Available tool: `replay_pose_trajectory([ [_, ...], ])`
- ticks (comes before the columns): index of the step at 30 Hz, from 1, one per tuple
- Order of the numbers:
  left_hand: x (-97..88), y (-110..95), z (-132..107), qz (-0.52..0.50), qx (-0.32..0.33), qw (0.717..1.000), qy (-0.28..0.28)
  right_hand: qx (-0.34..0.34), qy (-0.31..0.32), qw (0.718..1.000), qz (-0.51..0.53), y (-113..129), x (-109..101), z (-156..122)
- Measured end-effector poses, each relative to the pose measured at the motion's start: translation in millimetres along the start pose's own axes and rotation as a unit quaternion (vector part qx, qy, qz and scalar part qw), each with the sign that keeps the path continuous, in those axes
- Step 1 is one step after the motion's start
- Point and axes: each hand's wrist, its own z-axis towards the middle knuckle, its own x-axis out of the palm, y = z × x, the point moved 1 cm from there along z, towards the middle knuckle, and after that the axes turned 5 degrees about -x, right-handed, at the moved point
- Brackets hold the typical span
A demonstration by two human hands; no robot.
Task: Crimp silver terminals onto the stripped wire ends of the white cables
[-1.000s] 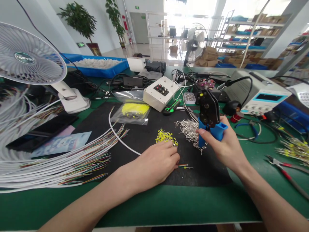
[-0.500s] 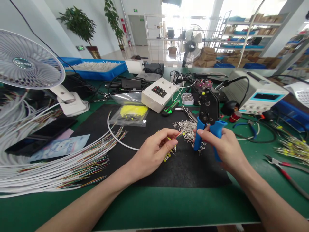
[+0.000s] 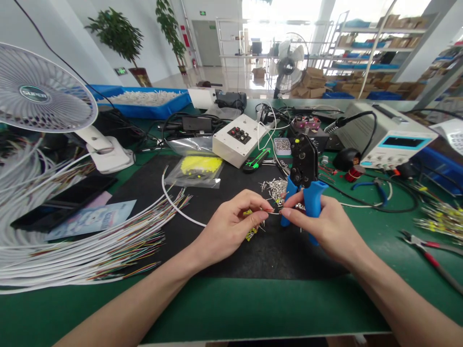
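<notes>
My left hand (image 3: pixel 237 219) is closed in a pinch on the thin coloured wires (image 3: pixel 269 210) of a white cable (image 3: pixel 183 215). Yellow-sleeved terminals (image 3: pixel 250 233) show under its fingers. A crimping tool (image 3: pixel 305 161) with a black head and blue handles stands upright in my right hand (image 3: pixel 321 217). That hand's thumb and forefinger also meet at the tip of a pale wire stretching from the left hand; whether a small part is between them I cannot make out. Just behind the hands is a pile of small metal terminals (image 3: pixel 275 188) on a black mat (image 3: pixel 144 180).
White cables with stripped ends (image 3: pixel 119 241) fan out at left, near a desk fan (image 3: pixel 104 152). A bag of yellow sleeves (image 3: pixel 200 166), a switch box (image 3: pixel 237 140) and a bench instrument (image 3: pixel 394 140) stand behind. Red-handled cutters (image 3: pixel 430 255) lie at right.
My right hand has moved left with the crimping tool, and its thumb and forefinger now meet at the wire tip. The left hand has barely moved.
</notes>
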Motion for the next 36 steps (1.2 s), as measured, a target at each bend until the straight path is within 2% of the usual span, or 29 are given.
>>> replay_pose_trajectory([
  [5,3.6,-2,-1,0.018,0.03,0.999,0.011,-0.032,-0.005,0.999,0.02,0,2,-3],
  [11,7.7,0,-5,0.039,0.053,0.998,0.024,-0.021,-0.013,0.999,0.033,-1,3,-2],
  [13,9.3,1,-6,0.032,0.044,0.998,0.03,-0.022,-0.017,0.999,0.043,-2,3,-2],
  [19,13.1,3,-7,-0.056,-0.041,0.997,0.02,-0.027,-0.006,0.997,0.069,-10,1,-1],
  [23,10.4,0,-6,-0.056,-0.022,0.998,0.004,-0.031,-0.008,0.997,0.064,-11,2,1],
  [29,6.9,-5,-6,-0.016,-0.01,0.996,0.088,-0.025,-0.052,0.998,0.02,-10,3,2],
  [31,5.7,-5,-5,0.008,-0.013,0.998,0.058,-0.029,-0.065,0.997,-0.001,-10,2,2],
  [34,4.2,-1,-3,0.011,0.0,0.999,-0.039,-0.038,-0.078,0.996,-0.004,-10,1,2],
  [36,4.6,1,-2,0.008,0.021,0.996,-0.082,-0.039,-0.076,0.996,0.009,-9,2,0],
])
